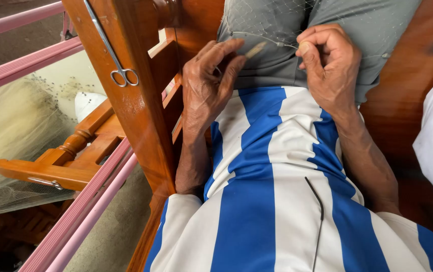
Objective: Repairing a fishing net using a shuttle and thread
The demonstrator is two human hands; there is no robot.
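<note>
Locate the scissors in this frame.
In the head view, the scissors lie on the wooden armrest at upper left, left of the left hand, untouched.

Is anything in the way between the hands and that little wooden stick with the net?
Nothing visible. The left hand already pinches the wooden netting needle at its fingertips, and the right hand grips the fine net right beside it.

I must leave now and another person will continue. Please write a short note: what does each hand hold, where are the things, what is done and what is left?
Left hand: fingers pinch a small tan netting needle against the fine net.
Right hand: closed, thumb and fingers pinching the net's thread near the needle tip.
The net lies over the grey shorts on the lap.
Scissors rest unused on the wooden armrest; more net is heaped at the left.
Done: cannot tell how much is worked.
Left: the current knot looks unfinished.
</note>
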